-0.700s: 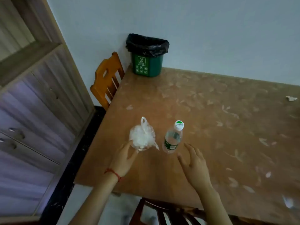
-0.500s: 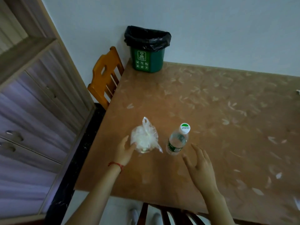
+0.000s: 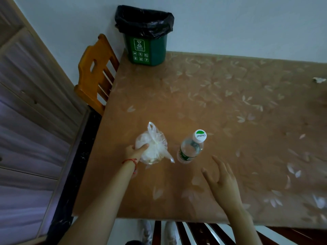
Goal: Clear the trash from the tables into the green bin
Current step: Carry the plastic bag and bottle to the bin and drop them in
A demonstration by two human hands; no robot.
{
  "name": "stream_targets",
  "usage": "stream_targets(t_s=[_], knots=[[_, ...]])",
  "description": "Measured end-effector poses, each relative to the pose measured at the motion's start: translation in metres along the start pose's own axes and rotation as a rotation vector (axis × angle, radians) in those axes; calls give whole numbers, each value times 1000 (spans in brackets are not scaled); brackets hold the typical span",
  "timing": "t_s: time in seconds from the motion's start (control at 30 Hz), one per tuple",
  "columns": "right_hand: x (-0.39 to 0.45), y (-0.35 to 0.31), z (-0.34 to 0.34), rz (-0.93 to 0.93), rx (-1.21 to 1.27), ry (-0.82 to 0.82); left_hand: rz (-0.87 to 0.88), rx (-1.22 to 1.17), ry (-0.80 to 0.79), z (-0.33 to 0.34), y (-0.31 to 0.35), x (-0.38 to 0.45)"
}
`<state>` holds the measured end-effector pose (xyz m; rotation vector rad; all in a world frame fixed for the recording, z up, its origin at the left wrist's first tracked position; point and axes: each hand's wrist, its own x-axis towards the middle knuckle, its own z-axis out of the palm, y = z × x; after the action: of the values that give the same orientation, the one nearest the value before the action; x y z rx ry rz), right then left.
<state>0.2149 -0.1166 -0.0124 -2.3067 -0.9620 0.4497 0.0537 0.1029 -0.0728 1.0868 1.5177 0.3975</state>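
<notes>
Red string bracelet (image 3: 130, 161), bare forearms

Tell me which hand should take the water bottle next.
Right. The right hand is open and free, just short of the water bottle. The left hand is already closing on the plastic bag, which sits on the bottle's far side from the right hand.

Leaf-patterned table (image 3: 221, 96) with green bin (image 3: 147, 50), plastic bag (image 3: 153, 145), water bottle (image 3: 190, 149), paper scrap (image 3: 319, 80)

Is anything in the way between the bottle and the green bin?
Nothing visible is. The bottle stands upright near the table's front edge, the green bin sits at the far corner, and only bare tabletop lies between them. The plastic bag sits off to the bottle's left.
</notes>
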Motion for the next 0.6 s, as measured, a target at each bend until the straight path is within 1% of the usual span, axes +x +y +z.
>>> stream_targets(t_s=[0.27,0.47,0.6], knots=[[3,1,3,8,52,-9,9,-13,-51,10,-10,1],[12,-2,8,8,149,-30,44,-32,-3,4,-9,-5],[22,-6,16,23,282,-35,61,-106,14,-7,-11,-16]])
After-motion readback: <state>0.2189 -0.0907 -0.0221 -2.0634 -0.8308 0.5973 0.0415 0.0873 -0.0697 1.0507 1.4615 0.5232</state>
